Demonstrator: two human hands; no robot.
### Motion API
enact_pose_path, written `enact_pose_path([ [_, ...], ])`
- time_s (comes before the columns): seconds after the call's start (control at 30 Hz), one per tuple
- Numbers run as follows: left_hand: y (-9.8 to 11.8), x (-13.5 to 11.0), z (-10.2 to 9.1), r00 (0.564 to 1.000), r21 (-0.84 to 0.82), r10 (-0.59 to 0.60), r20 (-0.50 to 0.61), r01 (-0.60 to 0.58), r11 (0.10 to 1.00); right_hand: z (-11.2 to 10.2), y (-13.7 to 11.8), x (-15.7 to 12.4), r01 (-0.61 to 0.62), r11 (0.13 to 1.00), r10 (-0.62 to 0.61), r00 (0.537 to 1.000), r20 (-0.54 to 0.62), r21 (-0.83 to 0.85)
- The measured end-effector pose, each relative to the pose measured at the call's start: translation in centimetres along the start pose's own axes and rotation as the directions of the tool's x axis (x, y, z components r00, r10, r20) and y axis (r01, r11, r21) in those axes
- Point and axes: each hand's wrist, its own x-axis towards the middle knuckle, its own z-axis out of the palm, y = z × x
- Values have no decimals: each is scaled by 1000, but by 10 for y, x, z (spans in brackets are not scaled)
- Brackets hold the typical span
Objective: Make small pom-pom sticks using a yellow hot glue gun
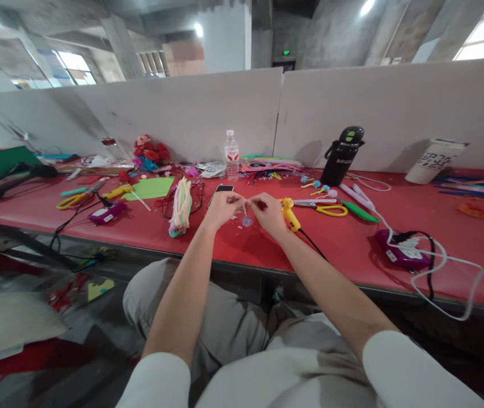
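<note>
My left hand (223, 207) and my right hand (270, 213) meet over the red table (344, 243), fingers pinched together on a thin pink-white pipe cleaner (246, 205) stretched between them. A small pale purple fuzzy piece (247, 221) hangs from it just below my fingers. A black phone (220, 190) lies right behind my left hand. A yellow glue gun (288, 213) lies beside my right hand.
A bundle of pastel pipe cleaners (180, 207), yellow-handled scissors (327, 208), a green marker (359, 212), a water bottle (231, 154), a black flask (343, 154), purple power strips (401, 252) with cables, red flowers (151, 152) and a grey partition (352, 113) behind.
</note>
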Motion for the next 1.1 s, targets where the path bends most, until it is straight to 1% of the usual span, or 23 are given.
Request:
enact_pose_path([
  [0.1, 1, 3, -7, 995, -1, 56, -83, -57, 998, -3, -3, 0, -49, 996, 47, 998, 35, 71],
  [0.17, 3, 4, -12, 990, 4, 57, -130, -57, 998, -5, -5, -1, -63, 993, 57, 997, 57, 102],
  [0.23, 6, 5, -16, 987, 9, 46, -152, -45, 999, -6, -7, -3, -47, 993, 38, 996, 85, 108],
  [0.33, 9, 4, -19, 987, 26, 48, -150, -44, 999, -5, -9, -4, -14, 995, 1, 991, 134, 101],
  [0.47, 11, 2, -18, 988, 34, 39, -152, -34, 999, -3, -9, -5, 26, 997, -38, 986, 164, 70],
  [0.6, 12, 2, -16, 990, 27, 34, -139, -30, 999, -2, -9, -5, 28, 1000, -29, 981, 194, 11],
  [0.83, 12, 2, -15, 991, 0, 23, -134, -23, 1000, -1, -7, -5, 50, 999, -48, 973, 226, -4],
  [1.1, 8, 3, -15, 989, 0, 31, -146, -32, 999, 0, -5, -6, 189, 980, -164, 943, 289, -61],
])
